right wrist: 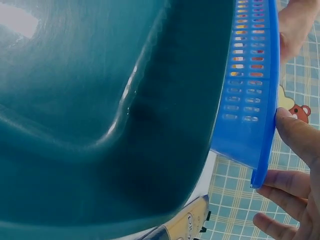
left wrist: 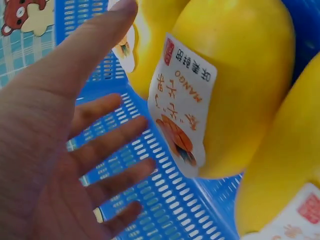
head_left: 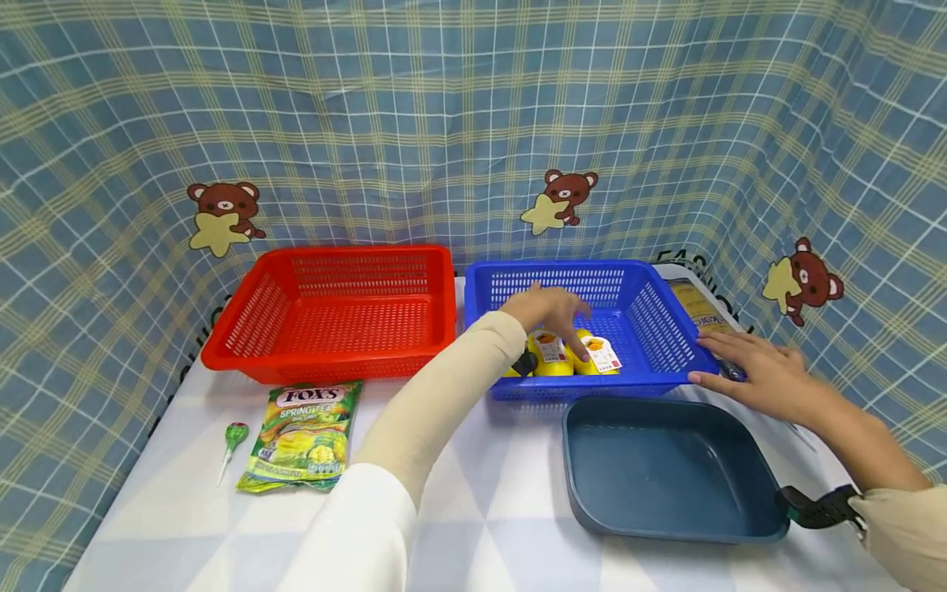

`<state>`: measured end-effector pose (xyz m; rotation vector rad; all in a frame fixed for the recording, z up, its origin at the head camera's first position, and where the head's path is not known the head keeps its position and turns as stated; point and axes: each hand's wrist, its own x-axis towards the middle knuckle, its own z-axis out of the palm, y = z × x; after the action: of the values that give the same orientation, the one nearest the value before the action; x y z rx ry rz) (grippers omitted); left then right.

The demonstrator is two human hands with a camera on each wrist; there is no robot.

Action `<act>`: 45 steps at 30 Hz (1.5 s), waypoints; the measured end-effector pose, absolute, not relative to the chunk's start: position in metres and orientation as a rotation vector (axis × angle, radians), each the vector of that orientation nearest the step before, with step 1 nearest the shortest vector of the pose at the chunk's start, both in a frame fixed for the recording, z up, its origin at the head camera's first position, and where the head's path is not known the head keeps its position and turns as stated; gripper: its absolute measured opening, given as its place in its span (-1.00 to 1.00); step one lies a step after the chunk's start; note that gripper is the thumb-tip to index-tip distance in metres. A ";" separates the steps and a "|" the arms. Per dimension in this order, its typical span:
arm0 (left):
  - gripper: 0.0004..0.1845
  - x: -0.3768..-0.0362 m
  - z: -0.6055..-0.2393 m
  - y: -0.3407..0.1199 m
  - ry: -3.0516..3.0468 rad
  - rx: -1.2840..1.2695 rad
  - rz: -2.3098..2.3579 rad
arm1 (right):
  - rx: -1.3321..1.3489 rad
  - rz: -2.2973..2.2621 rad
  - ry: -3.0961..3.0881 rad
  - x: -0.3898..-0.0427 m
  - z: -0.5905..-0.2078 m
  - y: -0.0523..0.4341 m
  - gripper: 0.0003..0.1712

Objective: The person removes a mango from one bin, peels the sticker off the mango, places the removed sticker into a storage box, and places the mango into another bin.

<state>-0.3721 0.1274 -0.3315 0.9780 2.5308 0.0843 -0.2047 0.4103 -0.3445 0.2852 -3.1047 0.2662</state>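
Observation:
My left hand point(head_left: 551, 316) reaches into the blue basket point(head_left: 666, 380), its fingers spread and nothing held. Under and beside it lie several yellow mangoes point(head_left: 592, 352) with white labels. In the left wrist view, the thumb and fingers stand apart next to a mango point(left wrist: 240, 85) whose label reads MANGO, with the thumb overlapping another. My right hand point(head_left: 762, 370) holds the basket's front right corner. The right wrist view shows its thumb point(right wrist: 295, 130) at the blue rim and its fingers round the corner's other side.
A red basket point(head_left: 329, 364) stands at the left. Before it lie a Fox's candy bag point(head_left: 307, 440) and a green lollipop point(head_left: 235, 432). A dark blue-grey tub point(head_left: 666, 460) sits in front of the blue basket. Partly behind my right hand is a yellowish package point(head_left: 695, 306).

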 end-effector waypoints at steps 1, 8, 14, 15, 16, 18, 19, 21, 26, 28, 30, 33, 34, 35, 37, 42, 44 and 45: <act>-0.02 -0.370 -0.332 0.128 2.506 0.947 0.049 | 0.293 0.278 -3.098 -0.204 -0.346 0.410 -0.06; 0.06 -0.361 -0.332 0.133 2.401 0.875 -0.044 | 0.310 0.350 -3.053 -0.198 -0.353 0.407 -0.10; 0.08 -0.355 -0.339 0.138 2.406 0.939 -0.183 | 0.304 0.347 -3.051 -0.200 -0.354 0.402 -0.08; 0.08 -0.354 -0.342 0.139 2.408 0.947 -0.195 | 0.303 0.345 -3.051 -0.200 -0.354 0.401 -0.07; 0.09 -0.354 -0.344 0.140 2.411 0.943 -0.203 | 0.305 0.343 -3.050 -0.200 -0.354 0.401 -0.07; 0.10 -0.353 -0.348 0.142 2.416 0.930 -0.193 | 0.305 0.346 -3.048 -0.199 -0.355 0.400 -0.07; 0.10 -0.354 -0.350 0.144 2.418 0.941 -0.186 | 0.310 0.348 -3.043 -0.199 -0.355 0.401 -0.07; 0.08 -0.355 -0.353 0.146 2.432 0.983 -0.158 | 0.313 0.348 -3.038 -0.198 -0.354 0.402 -0.08; 0.06 -0.360 -0.353 0.150 2.473 1.034 -0.108 | 0.317 0.352 -3.017 -0.200 -0.350 0.405 -0.09; 0.09 -0.363 -0.352 0.150 2.476 1.014 -0.121 | 0.309 0.354 -3.019 -0.202 -0.349 0.405 -0.09; 0.13 -0.365 -0.351 0.150 2.462 0.991 -0.137 | 0.298 0.352 -3.029 -0.204 -0.348 0.405 -0.08; 0.18 -0.367 -0.352 0.151 2.426 0.997 -0.153 | 0.275 0.361 -3.049 -0.204 -0.349 0.405 -0.07; 0.19 -0.368 -0.354 0.152 2.425 1.014 -0.152 | 0.269 0.365 -3.051 -0.203 -0.350 0.405 -0.07; 0.19 -0.368 -0.355 0.153 2.429 1.024 -0.149 | 0.260 0.368 -3.053 -0.203 -0.351 0.405 -0.07; 0.17 -0.368 -0.357 0.155 2.446 1.063 -0.148 | 0.247 0.379 -3.057 -0.202 -0.352 0.405 -0.07; 0.11 -0.370 -0.362 0.160 2.532 1.162 -0.143 | 0.234 0.373 -3.064 -0.204 -0.355 0.407 -0.06; 0.12 -0.372 -0.361 0.159 2.555 1.189 -0.104 | 0.231 0.359 -3.069 -0.206 -0.354 0.408 -0.05; 0.13 -0.374 -0.360 0.158 2.564 1.197 -0.082 | 0.227 0.351 -3.073 -0.207 -0.353 0.409 -0.05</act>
<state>-0.3735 0.1583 -0.3599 1.1972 2.5636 -0.0818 -0.2067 0.4086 -0.3532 0.2271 -3.0733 0.3511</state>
